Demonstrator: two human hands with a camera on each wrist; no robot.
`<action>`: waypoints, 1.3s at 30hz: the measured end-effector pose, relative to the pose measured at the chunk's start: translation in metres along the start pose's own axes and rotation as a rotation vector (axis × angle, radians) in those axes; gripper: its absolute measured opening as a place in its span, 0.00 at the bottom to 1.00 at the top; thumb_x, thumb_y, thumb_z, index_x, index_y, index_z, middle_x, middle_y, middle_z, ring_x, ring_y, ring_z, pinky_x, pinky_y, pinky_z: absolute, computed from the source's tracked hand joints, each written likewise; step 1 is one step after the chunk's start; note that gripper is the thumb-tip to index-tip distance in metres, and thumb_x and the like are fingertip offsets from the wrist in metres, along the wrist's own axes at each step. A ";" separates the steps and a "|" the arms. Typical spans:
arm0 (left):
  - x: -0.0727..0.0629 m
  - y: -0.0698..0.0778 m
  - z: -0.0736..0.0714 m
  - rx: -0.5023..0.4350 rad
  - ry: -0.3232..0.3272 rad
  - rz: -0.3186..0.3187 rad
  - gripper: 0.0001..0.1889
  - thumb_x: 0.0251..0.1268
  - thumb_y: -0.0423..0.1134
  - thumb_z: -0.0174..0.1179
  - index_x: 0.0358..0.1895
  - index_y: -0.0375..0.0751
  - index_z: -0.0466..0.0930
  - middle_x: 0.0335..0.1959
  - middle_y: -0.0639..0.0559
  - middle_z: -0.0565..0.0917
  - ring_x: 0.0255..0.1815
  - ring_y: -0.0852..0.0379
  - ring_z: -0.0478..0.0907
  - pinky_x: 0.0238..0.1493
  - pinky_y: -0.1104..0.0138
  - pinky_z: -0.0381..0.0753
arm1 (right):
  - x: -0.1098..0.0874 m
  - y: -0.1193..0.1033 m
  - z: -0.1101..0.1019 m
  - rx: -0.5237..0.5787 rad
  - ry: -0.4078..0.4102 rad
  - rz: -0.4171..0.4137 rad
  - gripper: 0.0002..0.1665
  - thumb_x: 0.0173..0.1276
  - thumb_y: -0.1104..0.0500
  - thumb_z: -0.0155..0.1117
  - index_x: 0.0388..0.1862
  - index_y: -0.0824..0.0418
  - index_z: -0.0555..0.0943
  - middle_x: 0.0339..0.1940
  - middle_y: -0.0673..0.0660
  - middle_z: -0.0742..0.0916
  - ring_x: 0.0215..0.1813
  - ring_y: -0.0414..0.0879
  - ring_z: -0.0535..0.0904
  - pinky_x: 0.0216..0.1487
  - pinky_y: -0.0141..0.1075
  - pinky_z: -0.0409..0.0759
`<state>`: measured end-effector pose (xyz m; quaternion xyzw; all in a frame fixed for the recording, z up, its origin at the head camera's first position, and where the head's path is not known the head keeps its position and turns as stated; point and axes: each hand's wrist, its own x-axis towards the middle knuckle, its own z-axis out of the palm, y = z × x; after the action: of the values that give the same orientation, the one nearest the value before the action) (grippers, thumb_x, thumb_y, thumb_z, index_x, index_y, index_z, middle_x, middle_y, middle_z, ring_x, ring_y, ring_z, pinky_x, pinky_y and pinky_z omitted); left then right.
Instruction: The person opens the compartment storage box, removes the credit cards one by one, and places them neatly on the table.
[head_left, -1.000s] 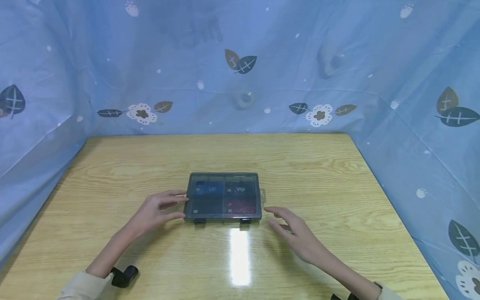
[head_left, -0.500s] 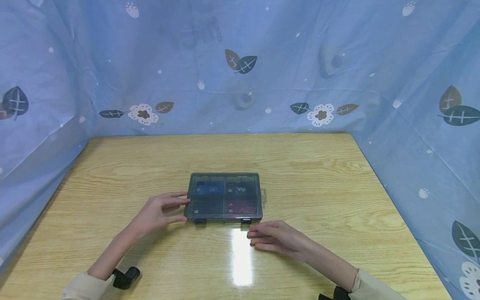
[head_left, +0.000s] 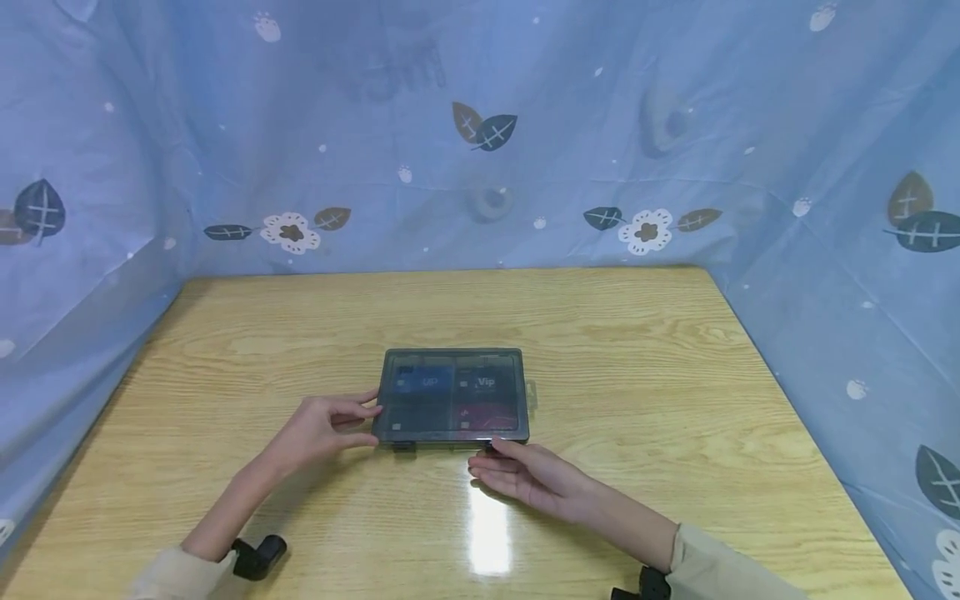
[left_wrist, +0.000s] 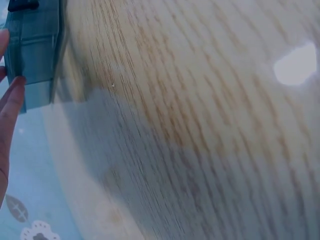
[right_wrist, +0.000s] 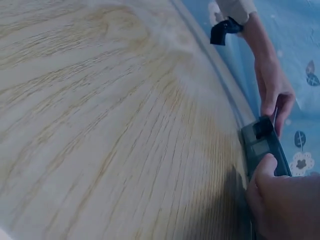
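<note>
A flat plastic storage box [head_left: 452, 396] with a dark see-through lid lies on the table in the head view. Blue, black and red cards show through its lid, two marked "VIP" and "Vip". My left hand [head_left: 322, 429] holds the box's left end, fingers along the side and thumb at the front corner. At the front right latch, my right hand [head_left: 536, 479] touches the front edge with its thumb, the other fingers loosely bent below it. The right wrist view shows that thumb [right_wrist: 266, 165] against the box's front, beside a black latch [right_wrist: 263, 127].
The wooden table [head_left: 637, 350] is bounded by a blue patterned cloth [head_left: 480, 208] behind and at both sides. A clear hanging tab [head_left: 532, 393] sticks out of the box's right end. Black wrist devices [head_left: 258, 557] sit by the cuffs.
My right hand has moved from beside the box's right end to its front right latch, turning so the thumb is uppermost. My left hand stays at the left end.
</note>
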<state>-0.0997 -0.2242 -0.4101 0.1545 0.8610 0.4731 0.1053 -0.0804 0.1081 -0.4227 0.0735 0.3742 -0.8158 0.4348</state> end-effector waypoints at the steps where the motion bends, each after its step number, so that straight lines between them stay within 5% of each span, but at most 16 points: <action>1: 0.001 0.000 0.000 -0.011 -0.007 -0.006 0.19 0.49 0.34 0.73 0.46 0.32 0.84 0.63 0.34 0.72 0.52 0.47 0.80 0.47 0.68 0.84 | 0.000 0.000 0.001 0.000 0.005 -0.003 0.21 0.79 0.61 0.44 0.57 0.80 0.66 0.43 0.62 0.85 0.52 0.51 0.82 0.64 0.37 0.74; 13: 0.003 0.004 -0.001 0.001 -0.023 -0.043 0.19 0.49 0.35 0.72 0.46 0.31 0.85 0.60 0.31 0.73 0.51 0.46 0.81 0.44 0.69 0.85 | 0.008 0.005 0.023 0.078 0.180 -0.031 0.11 0.71 0.64 0.36 0.46 0.71 0.61 0.45 0.66 0.76 0.45 0.48 0.79 0.49 0.29 0.81; 26: 0.004 0.005 -0.004 0.015 -0.045 -0.046 0.18 0.49 0.35 0.72 0.45 0.31 0.85 0.60 0.30 0.72 0.52 0.45 0.81 0.44 0.68 0.85 | 0.007 0.005 0.023 0.038 0.191 -0.043 0.12 0.69 0.65 0.37 0.47 0.71 0.62 0.36 0.60 0.81 0.40 0.46 0.82 0.48 0.29 0.82; 39: 0.004 0.005 -0.004 0.025 -0.041 -0.042 0.17 0.49 0.35 0.72 0.44 0.32 0.85 0.59 0.30 0.73 0.51 0.46 0.81 0.44 0.68 0.85 | 0.005 0.005 0.017 0.040 0.116 -0.036 0.12 0.77 0.68 0.40 0.50 0.76 0.68 0.36 0.60 0.82 0.41 0.44 0.82 0.52 0.28 0.81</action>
<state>-0.1038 -0.2235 -0.4033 0.1476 0.8675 0.4567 0.1308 -0.0758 0.0916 -0.4153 0.1227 0.3835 -0.8251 0.3963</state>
